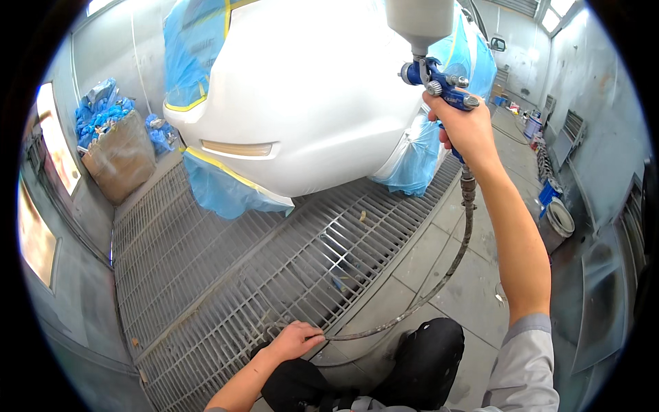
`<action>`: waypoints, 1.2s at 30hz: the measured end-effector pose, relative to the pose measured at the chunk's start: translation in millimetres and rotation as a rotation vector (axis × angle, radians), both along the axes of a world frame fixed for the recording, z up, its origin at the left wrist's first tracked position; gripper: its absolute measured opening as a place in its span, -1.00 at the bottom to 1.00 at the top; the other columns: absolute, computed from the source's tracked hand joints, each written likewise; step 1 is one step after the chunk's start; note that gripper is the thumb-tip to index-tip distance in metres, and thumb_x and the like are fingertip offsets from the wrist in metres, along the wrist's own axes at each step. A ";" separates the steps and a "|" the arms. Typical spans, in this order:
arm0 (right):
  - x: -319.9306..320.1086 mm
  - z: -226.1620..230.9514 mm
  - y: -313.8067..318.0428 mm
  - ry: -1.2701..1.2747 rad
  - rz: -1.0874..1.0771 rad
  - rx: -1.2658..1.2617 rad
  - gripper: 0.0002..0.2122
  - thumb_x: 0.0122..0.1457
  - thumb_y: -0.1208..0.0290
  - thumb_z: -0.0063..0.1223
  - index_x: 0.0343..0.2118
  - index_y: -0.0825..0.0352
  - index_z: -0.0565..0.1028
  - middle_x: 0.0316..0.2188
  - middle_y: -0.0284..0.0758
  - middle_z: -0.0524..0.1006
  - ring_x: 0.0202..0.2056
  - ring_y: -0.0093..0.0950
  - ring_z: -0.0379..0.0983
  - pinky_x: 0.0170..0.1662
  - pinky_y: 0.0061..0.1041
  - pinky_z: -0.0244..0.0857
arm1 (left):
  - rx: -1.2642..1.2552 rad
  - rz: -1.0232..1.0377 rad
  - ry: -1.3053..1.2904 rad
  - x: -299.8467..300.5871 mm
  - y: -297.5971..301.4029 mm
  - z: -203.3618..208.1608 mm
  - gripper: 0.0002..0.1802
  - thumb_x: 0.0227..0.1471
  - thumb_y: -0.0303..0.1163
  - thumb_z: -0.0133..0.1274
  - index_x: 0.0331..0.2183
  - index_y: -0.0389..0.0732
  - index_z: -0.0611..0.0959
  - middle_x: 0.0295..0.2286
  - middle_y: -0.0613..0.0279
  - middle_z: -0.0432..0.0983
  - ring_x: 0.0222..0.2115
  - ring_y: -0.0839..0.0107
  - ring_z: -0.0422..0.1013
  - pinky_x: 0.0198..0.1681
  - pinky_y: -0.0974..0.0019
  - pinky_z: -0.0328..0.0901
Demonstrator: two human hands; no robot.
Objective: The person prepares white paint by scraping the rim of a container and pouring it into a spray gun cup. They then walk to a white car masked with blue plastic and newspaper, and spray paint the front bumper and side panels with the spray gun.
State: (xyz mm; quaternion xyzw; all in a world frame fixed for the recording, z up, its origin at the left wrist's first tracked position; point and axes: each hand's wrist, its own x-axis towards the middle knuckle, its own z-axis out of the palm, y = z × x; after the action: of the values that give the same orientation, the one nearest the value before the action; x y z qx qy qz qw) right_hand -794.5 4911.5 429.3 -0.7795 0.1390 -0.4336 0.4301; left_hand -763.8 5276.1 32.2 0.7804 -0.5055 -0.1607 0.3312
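My right hand (467,127) is wrapped round the grip of a blue spray gun (439,81), raised at the right side of a white car bumper (316,89). A pale paint cup (420,26) sits on top of the gun, its upper part cut off by the picture's edge. From the bottom of the grip an air hose (469,220) hangs and curves down to the left. My left hand (296,340) is closed on this hose low down, near my knees. Blue masking film (230,189) with yellow tape borders the bumper.
Floor grating (226,275) runs under the car, beside grey tiles (473,295). A cardboard box (120,154) full of crumpled blue film stands at the left wall. Buckets (557,221) and cans (533,126) line the right wall. The hose trails across the floor.
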 end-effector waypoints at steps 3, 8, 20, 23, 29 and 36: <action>-3.9 0.3 30.6 0.023 0.014 -0.001 -0.71 0.13 0.20 0.29 -0.45 0.39 0.57 -0.61 -0.40 0.51 -0.71 -0.66 0.34 -0.67 -0.59 0.20 | -0.015 -0.015 -0.004 -1.3 17.5 -7.7 -0.71 0.16 -0.19 0.17 -0.17 -0.16 0.74 -0.32 0.14 0.64 -0.24 0.12 0.50 -0.05 0.13 0.35; -1.0 0.0 67.6 0.017 0.083 0.004 -0.73 0.12 0.23 0.28 -0.49 0.36 0.56 -0.64 -0.43 0.49 -0.69 -0.66 0.35 -0.66 -0.59 0.21 | -0.027 -0.034 -0.031 -4.3 36.0 -10.4 -0.70 0.16 -0.18 0.18 -0.18 -0.18 0.75 -0.34 0.15 0.65 -0.24 0.13 0.51 -0.03 0.14 0.34; 33.5 -43.0 62.2 0.096 0.500 0.195 -0.78 0.19 0.23 0.25 -0.39 0.29 0.55 -0.53 -0.42 0.54 -0.68 -0.67 0.36 -0.65 -0.60 0.20 | 0.045 0.013 -0.006 -9.9 39.4 -12.6 -0.65 0.10 -0.12 0.23 -0.21 -0.18 0.76 -0.34 0.13 0.64 -0.23 0.13 0.51 -0.05 0.14 0.35; 46.8 -57.4 26.4 0.073 0.474 0.204 -0.78 0.22 0.23 0.23 -0.26 0.29 0.55 -0.53 -0.40 0.52 -0.69 -0.66 0.32 -0.67 -0.62 0.16 | 0.061 0.028 0.012 -9.4 24.6 -10.0 -0.64 0.10 -0.10 0.22 -0.20 -0.17 0.76 -0.34 0.11 0.63 -0.22 0.08 0.48 -0.05 0.12 0.35; 55.2 -68.2 -54.2 -0.012 0.386 0.240 -0.80 0.20 0.24 0.25 -0.35 0.27 0.57 -0.54 -0.41 0.55 -0.70 -0.67 0.32 -0.68 -0.63 0.15 | 0.093 0.078 -0.002 -3.3 -19.7 -3.5 -0.64 0.10 -0.12 0.23 -0.19 -0.19 0.75 -0.33 0.11 0.63 -0.22 0.09 0.50 -0.05 0.11 0.35; 57.8 -76.8 -160.6 -0.065 0.284 0.272 -0.79 0.16 0.25 0.27 -0.41 0.30 0.56 -0.56 -0.40 0.54 -0.71 -0.66 0.33 -0.70 -0.61 0.17 | 0.087 0.096 -0.028 1.9 -87.2 8.8 -0.66 0.11 -0.12 0.23 -0.20 -0.17 0.74 -0.34 0.11 0.62 -0.23 0.07 0.51 -0.11 0.12 0.39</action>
State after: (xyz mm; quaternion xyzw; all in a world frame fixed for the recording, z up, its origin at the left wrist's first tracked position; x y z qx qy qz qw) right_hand -736.7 4750.9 352.6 -0.7114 0.0710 -0.3708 0.5928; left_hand -761.9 5188.9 40.9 0.8195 -0.4645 -0.1556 0.2973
